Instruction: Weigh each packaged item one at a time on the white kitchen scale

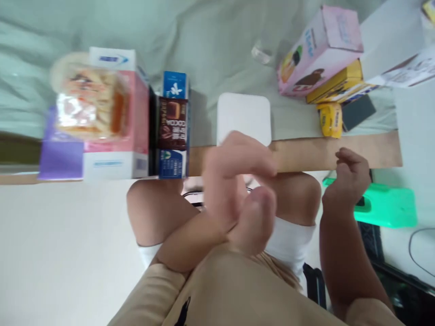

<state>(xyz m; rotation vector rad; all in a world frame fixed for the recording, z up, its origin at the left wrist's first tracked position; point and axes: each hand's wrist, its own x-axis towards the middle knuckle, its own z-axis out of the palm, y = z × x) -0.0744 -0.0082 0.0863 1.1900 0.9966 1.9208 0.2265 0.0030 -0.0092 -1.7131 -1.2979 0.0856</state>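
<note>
White box (244,115) just beyond empty left hand (238,181).

One view only, from the head, tipped steeply down past the chest and knees toward a cloth-covered table edge (306,154). It sits very close: the left hand (238,181) fills mid-frame, blurred.

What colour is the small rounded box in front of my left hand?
White, plain and unmarked. The box shows best in the head view, just beyond the blurred left hand.
</note>
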